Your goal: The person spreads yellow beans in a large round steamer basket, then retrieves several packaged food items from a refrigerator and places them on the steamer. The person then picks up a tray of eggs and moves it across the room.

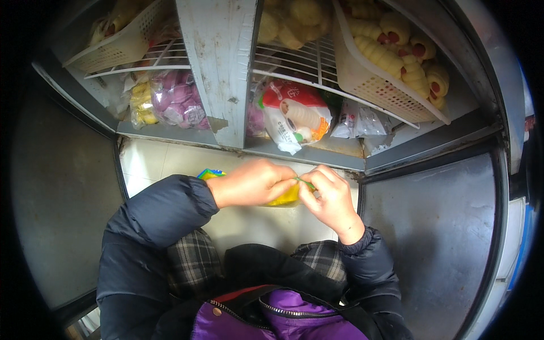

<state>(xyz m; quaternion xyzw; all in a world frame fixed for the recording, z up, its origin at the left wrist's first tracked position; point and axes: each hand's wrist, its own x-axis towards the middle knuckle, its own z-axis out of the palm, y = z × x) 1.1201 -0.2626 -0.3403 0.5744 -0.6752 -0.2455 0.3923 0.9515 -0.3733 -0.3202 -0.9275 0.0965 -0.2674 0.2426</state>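
Note:
A yellow plastic package [287, 199] with a green edge hangs below my two hands, in front of the open cabinet. My left hand [255, 182] is closed in a pinch on the package's top edge. Close beside it, my right hand [331, 199] pinches the same green edge between thumb and fingers. The fingertips of both hands nearly meet there. Most of the package lies hidden behind my hands; a blue and green corner [211, 173] shows beside my left wrist.
Both metal cabinet doors [430, 221] stand open at my sides. Inside, a white basket [391, 93] of sausage rolls rests on a wire shelf [283, 67]. Below are a red and white bag [297, 116] and bags of purple buns [177, 99]. A grey post [221, 62] divides the cabinet.

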